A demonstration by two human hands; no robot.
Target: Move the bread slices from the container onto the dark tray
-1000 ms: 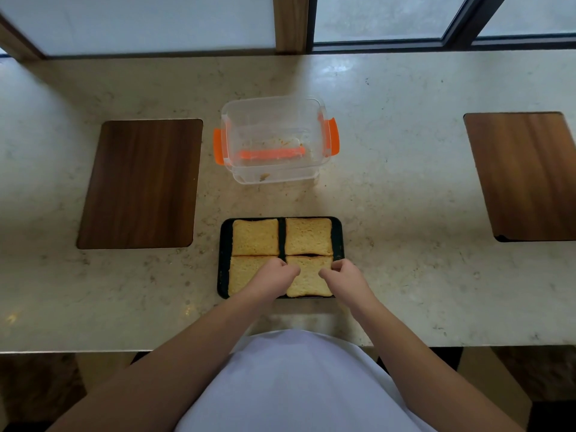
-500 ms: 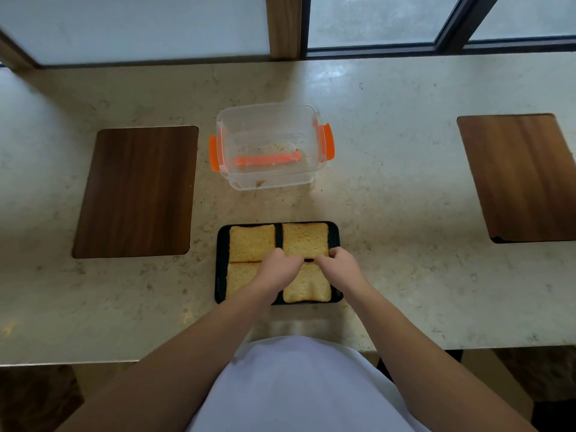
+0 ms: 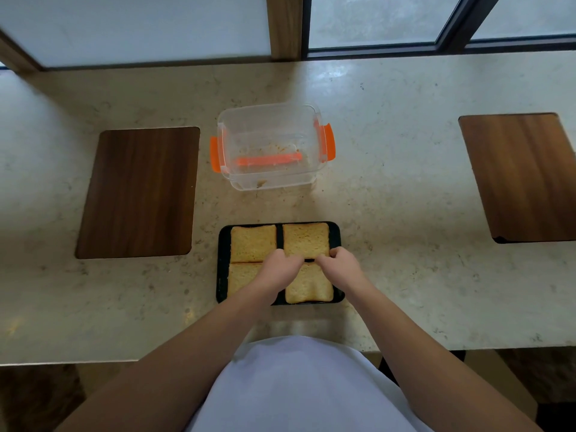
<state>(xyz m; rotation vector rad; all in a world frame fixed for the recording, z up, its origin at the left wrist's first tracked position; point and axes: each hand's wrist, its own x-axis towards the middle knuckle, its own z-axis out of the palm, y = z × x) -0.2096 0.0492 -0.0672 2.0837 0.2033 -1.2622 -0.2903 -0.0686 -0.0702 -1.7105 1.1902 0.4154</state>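
The dark tray [image 3: 222, 275] lies on the counter just in front of me with bread slices in a two-by-two layout. The far left slice [image 3: 252, 243] and far right slice [image 3: 305, 240] lie flat, and my left forearm partly covers the near left slice [image 3: 241, 275]. My left hand [image 3: 280, 269] and right hand [image 3: 339, 266] have curled fingers pinching the far corners of the near right slice [image 3: 310, 286], where it meets the far right slice. The clear container [image 3: 271, 179] with orange clips stands behind the tray and holds only crumbs.
A dark wooden board [image 3: 137, 191] is set in the counter to the left and another [image 3: 523, 176] to the right. Window frames run along the back. The counter's front edge [image 3: 93, 360] is close to my body.
Both hands have shifted a little away from me along the right side of the tray, up to the seam between the two right slices. The view has tilted slightly.
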